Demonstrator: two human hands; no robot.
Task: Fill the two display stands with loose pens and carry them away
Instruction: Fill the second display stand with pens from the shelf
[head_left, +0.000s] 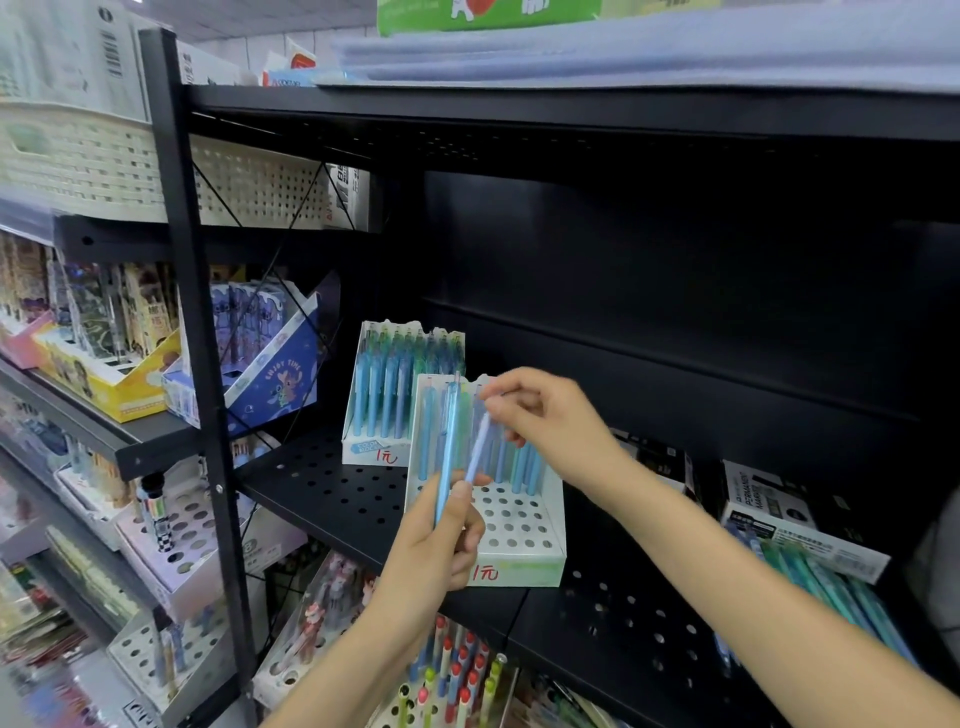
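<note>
The left hand (439, 540) grips a few spare blue pens (448, 452) upright just in front of the near display stand (519, 540) — likely a ready supply — while the right hand (540, 415) pinches the top of one pale pen (479, 447), apparently drawing it out for a hole. That stand holds pens only along its back; its front holes are bare. The rear stand (374, 447) on the same perforated shelf (322, 483) looks full.
</note>
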